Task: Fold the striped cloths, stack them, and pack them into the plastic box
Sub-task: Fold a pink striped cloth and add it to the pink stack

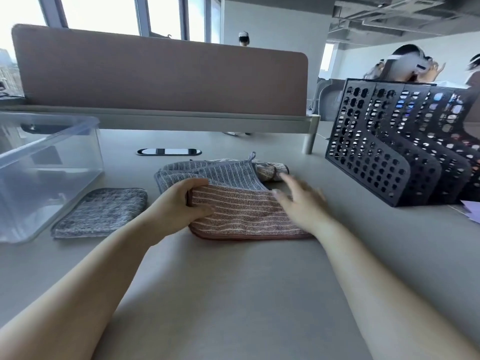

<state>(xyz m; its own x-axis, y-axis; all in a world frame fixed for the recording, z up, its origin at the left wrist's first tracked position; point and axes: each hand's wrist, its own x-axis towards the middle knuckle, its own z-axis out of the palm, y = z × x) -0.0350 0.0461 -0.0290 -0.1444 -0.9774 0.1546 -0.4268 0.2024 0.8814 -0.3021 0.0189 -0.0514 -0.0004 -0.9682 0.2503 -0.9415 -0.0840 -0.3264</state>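
Observation:
A folded pink striped cloth lies on the table in front of me. My left hand pinches its left edge between thumb and fingers. My right hand rests flat on its right side, fingers straight and blurred. Behind it lies an unfolded grey-blue striped cloth, with another brownish cloth bunched at its right. A folded grey cloth sits to the left, next to the clear plastic box, which holds nothing.
A black perforated file rack stands at the right. A brown desk divider closes off the back, with a cable slot in the table before it. People sit beyond the rack. A purple paper lies at the right edge.

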